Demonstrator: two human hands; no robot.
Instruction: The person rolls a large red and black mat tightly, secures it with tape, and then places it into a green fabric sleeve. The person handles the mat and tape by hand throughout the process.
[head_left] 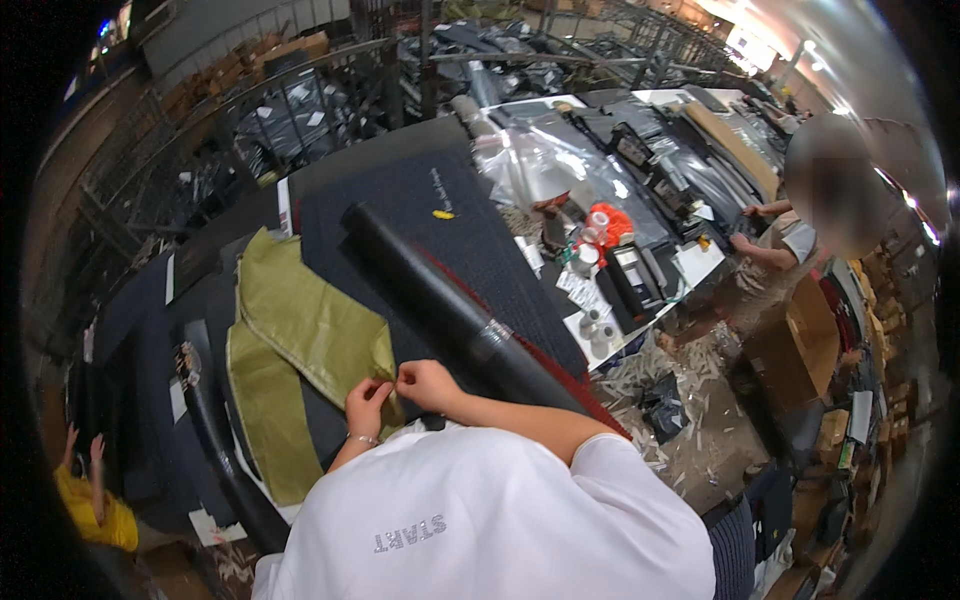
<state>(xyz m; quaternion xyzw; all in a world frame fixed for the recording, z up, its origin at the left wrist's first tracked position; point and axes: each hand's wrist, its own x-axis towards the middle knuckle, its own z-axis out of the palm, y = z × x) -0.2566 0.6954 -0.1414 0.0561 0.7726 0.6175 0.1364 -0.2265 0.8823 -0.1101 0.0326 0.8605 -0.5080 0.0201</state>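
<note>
An olive-green woven sheet [310, 310], possibly a sack, lies folded in two arms across dark mats, its near right corner reaching up to my body. My left hand [367, 406] is closed in a pinch at that corner. Beside it, almost touching, my right hand [426, 384] is closed too, with thumb and fingertips together at the sheet's edge. What exactly sits between the fingertips is too small to make out. Just right of the hands, a rolled black mat [440, 285] with a shiny tape band rests slantwise on a flat dark mat [380, 195].
Another black roll [225, 450] lies left of the sheet. Tape rolls [585, 257], an orange bundle [618, 225] and small bottles [597, 335] crowd a table to the right. Scraps litter the floor [690, 430]. One person [785, 245] works at right, another in yellow [95, 505] at left.
</note>
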